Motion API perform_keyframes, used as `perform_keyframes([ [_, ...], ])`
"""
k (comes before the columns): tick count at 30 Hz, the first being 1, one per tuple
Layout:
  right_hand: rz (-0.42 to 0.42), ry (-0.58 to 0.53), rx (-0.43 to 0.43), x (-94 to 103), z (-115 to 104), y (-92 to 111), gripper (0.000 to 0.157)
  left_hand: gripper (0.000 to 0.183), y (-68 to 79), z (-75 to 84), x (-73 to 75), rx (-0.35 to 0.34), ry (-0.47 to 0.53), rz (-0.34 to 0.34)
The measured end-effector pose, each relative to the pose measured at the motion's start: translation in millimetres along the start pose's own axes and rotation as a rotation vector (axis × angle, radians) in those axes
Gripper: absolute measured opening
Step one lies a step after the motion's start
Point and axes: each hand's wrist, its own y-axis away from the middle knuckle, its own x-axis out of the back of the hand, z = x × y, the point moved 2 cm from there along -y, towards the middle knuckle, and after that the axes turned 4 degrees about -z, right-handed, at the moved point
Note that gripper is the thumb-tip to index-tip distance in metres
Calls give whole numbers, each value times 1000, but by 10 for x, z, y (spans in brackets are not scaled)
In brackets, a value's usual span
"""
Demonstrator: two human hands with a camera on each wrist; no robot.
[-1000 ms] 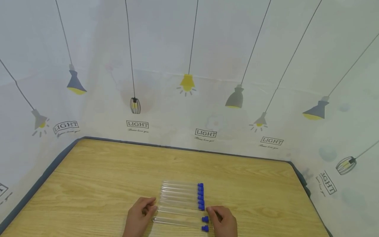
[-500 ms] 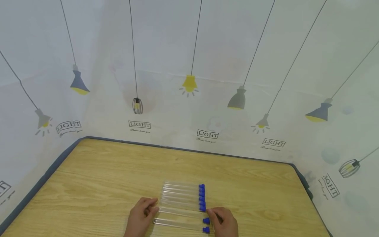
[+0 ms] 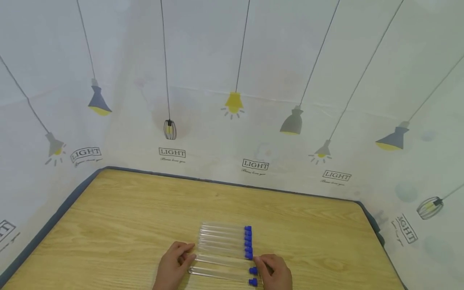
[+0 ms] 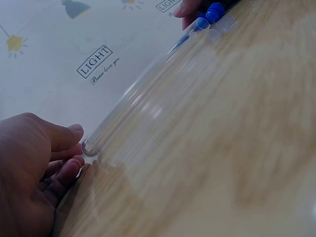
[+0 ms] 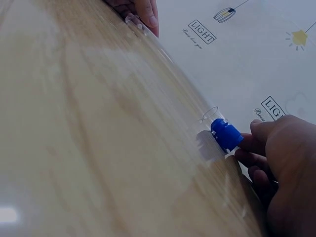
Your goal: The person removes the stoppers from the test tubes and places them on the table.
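Note:
Several clear test tubes [image 3: 222, 238] with blue caps [image 3: 248, 237] lie side by side in a close row on the table. Two more tubes lie nearer the person, the front one [image 3: 221, 274] apart from the rest. My left hand [image 3: 173, 264] is at the rounded ends. In the left wrist view its thumb and fingers, loosely bent, meet a tube's rounded end [image 4: 90, 148]. My right hand [image 3: 274, 272] is at the capped ends; in the right wrist view a fingertip touches the end of a blue cap [image 5: 227, 136]. Neither hand curls round a tube.
The wood-grain table [image 3: 145, 209] has a dark edging at its back and sides. Behind it hangs a pale wall covering [image 3: 203, 129] printed with lamps and the word LIGHT.
The head view has shifted a little, so the scene sits slightly further right. Hands and tubes keep nearly the same places relative to one another.

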Motion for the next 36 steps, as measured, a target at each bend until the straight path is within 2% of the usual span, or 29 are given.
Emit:
perform_keyframes([
  [5, 12, 9, -1, -20, 22, 0, 11, 22, 2, -13, 2, -26, -8, 12],
  [10, 0, -4, -44, -47, 27, 10, 11, 22, 23, -27, 9, -63, -10, 34],
  [18, -43, -3, -132, -12, -25, 13, 11, 23, 22, -7, -3, -14, 0, 19],
  [24, -61, 6, -145, 19, -70, 10, 14, 23, 29, 8, -15, -45, -13, 30],
  [29, -87, 44, -159, 0, -39, 3, 15, 23, 40, 2, -11, -44, -8, 24],
  [36, -49, 50, -119, -8, -26, 8, 15, 24, 30, 15, -12, -49, -14, 14],
])
